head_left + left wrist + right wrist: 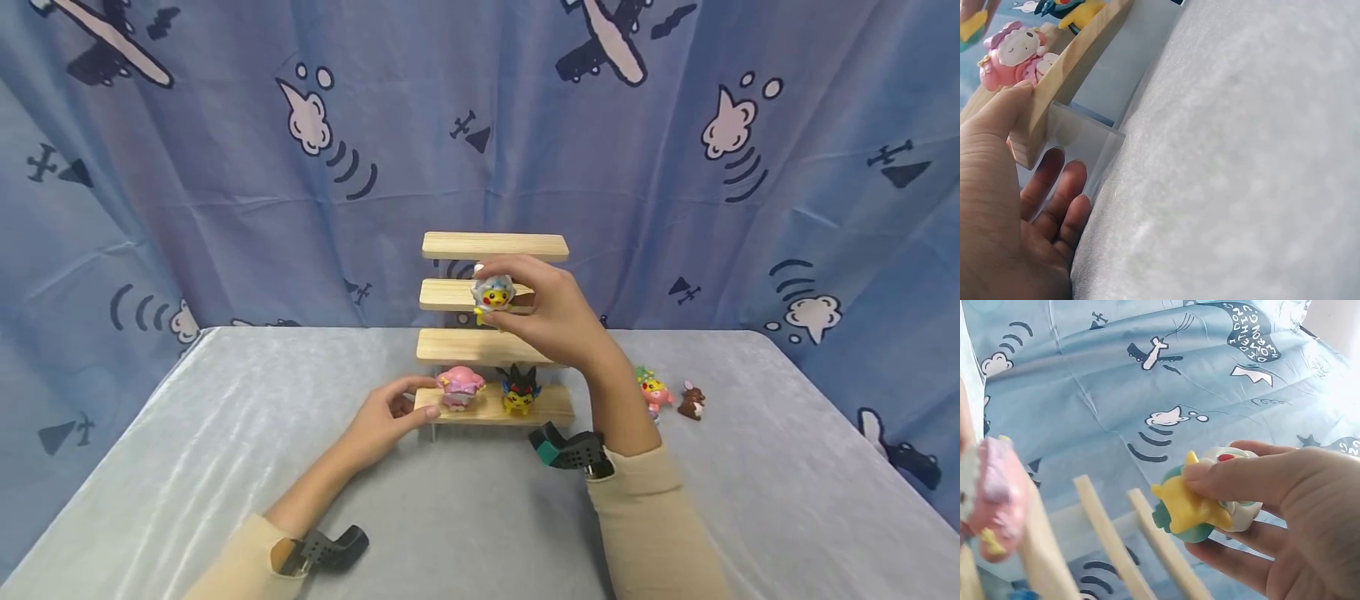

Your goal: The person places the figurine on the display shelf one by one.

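My right hand [551, 312] pinches a small yellow Pikachu figurine [495, 297] in a pale hood between thumb and fingers, in front of the upper steps of a wooden tiered display stand [491, 346]. From the right wrist view, the figurine [1188, 503] shows its yellow body and a teal part behind it. My left hand [382, 421] grips the left end of the bottom step, thumb on the wood and fingers beneath, by the clear support panel [1082, 140]. A pink figurine [460, 387] sits on that step near the thumb. Right of it stands a black-hooded yellow figurine [519, 392].
On the grey-white cloth-covered table [300, 367], right of the stand, are a colourful pink and yellow figurine [656, 392], partly behind my right forearm, and a small brown figurine [692, 401]. A blue patterned curtain [420, 125] hangs behind the table.
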`<control>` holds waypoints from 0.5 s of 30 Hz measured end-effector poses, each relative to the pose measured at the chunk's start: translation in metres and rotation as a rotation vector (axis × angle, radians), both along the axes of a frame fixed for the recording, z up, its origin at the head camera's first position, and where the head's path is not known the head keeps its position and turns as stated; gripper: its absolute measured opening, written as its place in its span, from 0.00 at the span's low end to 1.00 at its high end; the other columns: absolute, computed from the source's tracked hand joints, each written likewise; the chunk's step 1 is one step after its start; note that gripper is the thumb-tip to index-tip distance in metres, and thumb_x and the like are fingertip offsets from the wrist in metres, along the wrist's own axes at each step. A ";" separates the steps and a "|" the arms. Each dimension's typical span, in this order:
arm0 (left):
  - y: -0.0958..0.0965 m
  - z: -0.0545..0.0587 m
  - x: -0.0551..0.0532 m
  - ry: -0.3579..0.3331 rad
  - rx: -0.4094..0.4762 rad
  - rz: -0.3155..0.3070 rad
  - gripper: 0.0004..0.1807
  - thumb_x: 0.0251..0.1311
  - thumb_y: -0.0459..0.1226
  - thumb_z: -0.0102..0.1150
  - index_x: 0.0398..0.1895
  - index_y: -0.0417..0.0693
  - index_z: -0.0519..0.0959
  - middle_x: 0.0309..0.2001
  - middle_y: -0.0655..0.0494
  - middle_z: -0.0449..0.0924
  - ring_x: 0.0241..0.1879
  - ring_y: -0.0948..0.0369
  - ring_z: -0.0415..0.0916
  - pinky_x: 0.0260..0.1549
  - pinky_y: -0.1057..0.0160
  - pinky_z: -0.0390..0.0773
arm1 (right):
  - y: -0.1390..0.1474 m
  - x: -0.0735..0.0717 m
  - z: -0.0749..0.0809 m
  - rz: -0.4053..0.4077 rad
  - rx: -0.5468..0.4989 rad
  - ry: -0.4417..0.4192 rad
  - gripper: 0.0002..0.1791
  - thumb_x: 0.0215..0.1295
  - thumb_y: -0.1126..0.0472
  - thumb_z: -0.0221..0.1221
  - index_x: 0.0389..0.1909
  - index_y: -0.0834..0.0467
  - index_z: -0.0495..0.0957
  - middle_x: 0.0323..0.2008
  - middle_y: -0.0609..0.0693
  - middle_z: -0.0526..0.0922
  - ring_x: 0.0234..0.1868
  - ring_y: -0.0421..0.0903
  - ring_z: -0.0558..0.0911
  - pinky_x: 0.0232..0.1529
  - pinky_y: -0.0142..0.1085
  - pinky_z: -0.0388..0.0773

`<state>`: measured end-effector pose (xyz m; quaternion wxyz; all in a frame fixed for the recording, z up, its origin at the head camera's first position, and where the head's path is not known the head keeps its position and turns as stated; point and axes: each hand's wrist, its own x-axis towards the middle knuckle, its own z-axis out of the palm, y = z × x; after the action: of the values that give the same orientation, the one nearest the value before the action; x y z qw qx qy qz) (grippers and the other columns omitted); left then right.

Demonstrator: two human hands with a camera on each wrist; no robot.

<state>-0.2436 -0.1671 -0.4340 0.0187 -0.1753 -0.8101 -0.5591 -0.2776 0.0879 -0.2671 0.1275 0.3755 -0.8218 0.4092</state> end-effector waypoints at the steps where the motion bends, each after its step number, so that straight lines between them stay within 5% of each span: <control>1: 0.000 -0.001 -0.001 -0.001 0.004 -0.002 0.21 0.64 0.39 0.66 0.60 0.48 0.79 0.40 0.46 0.80 0.27 0.66 0.72 0.26 0.68 0.71 | -0.002 0.000 -0.001 -0.001 0.010 0.000 0.25 0.58 0.70 0.70 0.58 0.59 0.79 0.60 0.54 0.79 0.57 0.49 0.81 0.51 0.39 0.85; 15: -0.002 -0.001 -0.001 -0.007 0.017 -0.002 0.21 0.65 0.39 0.66 0.60 0.49 0.79 0.45 0.49 0.82 0.28 0.67 0.73 0.27 0.68 0.72 | -0.010 -0.011 -0.017 0.033 0.003 -0.043 0.26 0.58 0.68 0.71 0.59 0.58 0.79 0.61 0.53 0.79 0.61 0.49 0.80 0.52 0.41 0.84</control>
<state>-0.2441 -0.1688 -0.4349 0.0169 -0.1741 -0.8053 -0.5665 -0.2883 0.0779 -0.2837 0.1025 0.3802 -0.8186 0.4181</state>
